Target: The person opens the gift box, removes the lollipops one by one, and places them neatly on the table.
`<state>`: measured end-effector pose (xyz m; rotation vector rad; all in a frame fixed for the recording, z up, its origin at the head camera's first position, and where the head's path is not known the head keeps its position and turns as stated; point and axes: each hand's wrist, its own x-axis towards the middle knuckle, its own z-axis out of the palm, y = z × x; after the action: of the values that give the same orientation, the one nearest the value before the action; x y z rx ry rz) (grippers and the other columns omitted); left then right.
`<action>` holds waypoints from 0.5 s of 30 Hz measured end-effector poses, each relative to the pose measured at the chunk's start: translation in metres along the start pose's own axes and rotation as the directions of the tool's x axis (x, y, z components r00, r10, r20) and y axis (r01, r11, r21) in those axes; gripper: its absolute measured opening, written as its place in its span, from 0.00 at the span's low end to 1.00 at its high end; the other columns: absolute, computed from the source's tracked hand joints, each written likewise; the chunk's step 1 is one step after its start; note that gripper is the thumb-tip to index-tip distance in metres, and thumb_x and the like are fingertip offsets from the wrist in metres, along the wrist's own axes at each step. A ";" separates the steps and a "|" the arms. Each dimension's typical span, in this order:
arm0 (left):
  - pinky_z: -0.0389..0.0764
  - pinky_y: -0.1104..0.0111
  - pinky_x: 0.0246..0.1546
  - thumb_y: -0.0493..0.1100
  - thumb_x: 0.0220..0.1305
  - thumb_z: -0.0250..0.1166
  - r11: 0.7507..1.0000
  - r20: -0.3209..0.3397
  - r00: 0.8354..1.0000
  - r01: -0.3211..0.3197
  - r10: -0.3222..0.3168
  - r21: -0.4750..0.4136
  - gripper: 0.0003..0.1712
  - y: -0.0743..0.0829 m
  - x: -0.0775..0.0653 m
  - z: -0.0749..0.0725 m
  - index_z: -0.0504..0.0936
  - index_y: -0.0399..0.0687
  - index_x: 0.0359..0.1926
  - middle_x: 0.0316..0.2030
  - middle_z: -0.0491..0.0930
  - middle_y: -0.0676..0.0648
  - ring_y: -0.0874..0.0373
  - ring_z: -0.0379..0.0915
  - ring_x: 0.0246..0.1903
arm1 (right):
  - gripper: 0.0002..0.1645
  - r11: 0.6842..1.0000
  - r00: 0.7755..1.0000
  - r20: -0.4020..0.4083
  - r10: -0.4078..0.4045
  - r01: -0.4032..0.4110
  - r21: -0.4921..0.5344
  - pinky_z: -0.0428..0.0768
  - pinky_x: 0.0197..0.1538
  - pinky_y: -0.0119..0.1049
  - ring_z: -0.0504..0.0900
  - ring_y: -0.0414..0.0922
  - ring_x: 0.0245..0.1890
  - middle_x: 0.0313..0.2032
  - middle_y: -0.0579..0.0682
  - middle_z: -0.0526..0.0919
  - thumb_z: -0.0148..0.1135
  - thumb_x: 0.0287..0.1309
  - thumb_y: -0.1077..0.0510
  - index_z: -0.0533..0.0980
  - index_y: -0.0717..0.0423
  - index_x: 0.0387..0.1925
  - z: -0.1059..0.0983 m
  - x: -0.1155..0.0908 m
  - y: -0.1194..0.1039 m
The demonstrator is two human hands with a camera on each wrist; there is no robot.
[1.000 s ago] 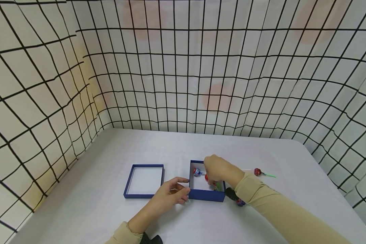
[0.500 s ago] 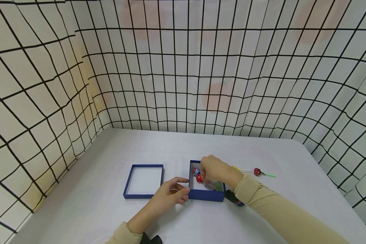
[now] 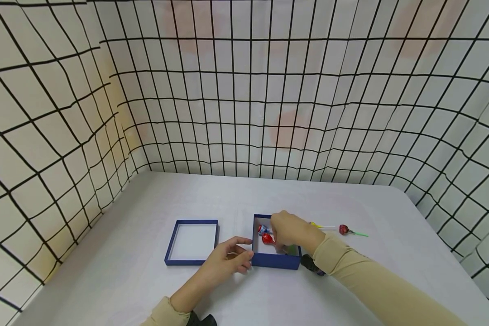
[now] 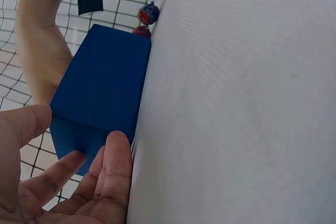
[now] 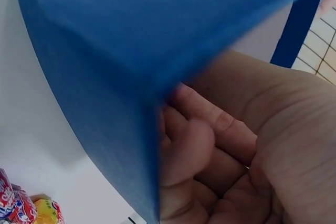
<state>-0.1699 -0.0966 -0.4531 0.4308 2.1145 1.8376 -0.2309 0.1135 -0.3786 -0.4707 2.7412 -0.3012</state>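
A blue box [image 3: 276, 261] with a white inside stands on the table. My left hand [image 3: 228, 260] is at its left side, fingers relaxed; in the left wrist view the fingertips touch the blue wall [image 4: 105, 77]. My right hand [image 3: 293, 229] reaches down into the box with curled fingers. A red lollipop [image 3: 266, 238] lies inside, its stick running to the right fingers; the fingertips themselves are hidden. Beside it is a blue-and-red lollipop [image 3: 263, 229]. Something green [image 3: 292, 250] shows below the right hand. The right wrist view has the curled fingers [image 5: 231, 156] partly behind the box wall.
To the left lies the box's shallow blue-rimmed lid [image 3: 191, 262], white inside up. Right of the box are a red lollipop on a green stick [image 3: 344, 229] and a yellow one [image 3: 314, 224]. More wrapped lollipops [image 5: 23, 205] lie by the box. Black grid netting [image 3: 250, 90] surrounds the table.
The red lollipop moved left inside the box with my right hand, coming beside the blue-and-red one. Since then the right hand has shifted slightly right. My left hand stays put.
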 end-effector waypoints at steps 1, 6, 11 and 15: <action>0.89 0.64 0.38 0.47 0.70 0.65 1.000 0.001 1.000 0.000 0.000 0.000 0.27 0.000 0.000 0.000 0.73 0.40 0.64 0.41 0.83 0.41 0.49 0.85 0.36 | 0.13 1.000 1.000 0.006 0.007 -0.007 -0.008 0.81 0.29 0.31 0.77 0.41 0.21 0.18 0.45 0.81 0.81 0.44 0.63 0.81 0.53 0.17 0.001 0.000 0.000; 0.88 0.64 0.38 0.48 0.70 0.64 1.000 0.006 1.000 0.004 -0.004 0.001 0.27 0.000 0.000 0.000 0.74 0.40 0.64 0.42 0.83 0.40 0.50 0.84 0.36 | 0.14 0.999 1.000 -0.013 0.019 -0.019 -0.043 0.80 0.29 0.33 0.77 0.42 0.22 0.19 0.45 0.80 0.80 0.45 0.64 0.80 0.52 0.18 0.000 0.000 -0.001; 0.88 0.64 0.38 0.48 0.70 0.64 1.000 0.007 1.000 0.002 -0.002 0.001 0.27 0.000 0.000 0.000 0.74 0.39 0.64 0.41 0.83 0.40 0.50 0.84 0.35 | 0.13 0.999 0.999 -0.033 -0.008 0.006 -0.040 0.80 0.30 0.33 0.78 0.42 0.23 0.20 0.44 0.81 0.79 0.46 0.64 0.80 0.51 0.18 -0.003 -0.001 0.001; 0.88 0.64 0.38 0.47 0.70 0.64 1.000 0.006 1.000 -0.001 0.001 -0.002 0.27 0.000 0.000 0.000 0.74 0.39 0.64 0.41 0.83 0.39 0.50 0.84 0.35 | 0.12 0.999 0.998 -0.049 -0.041 0.039 -0.026 0.80 0.29 0.32 0.77 0.41 0.23 0.20 0.44 0.81 0.77 0.48 0.66 0.81 0.53 0.19 -0.008 -0.004 0.004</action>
<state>-0.1704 -0.0965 -0.4530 0.4368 2.1090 1.8366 -0.2314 0.1199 -0.3706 -0.5320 2.7892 -0.2924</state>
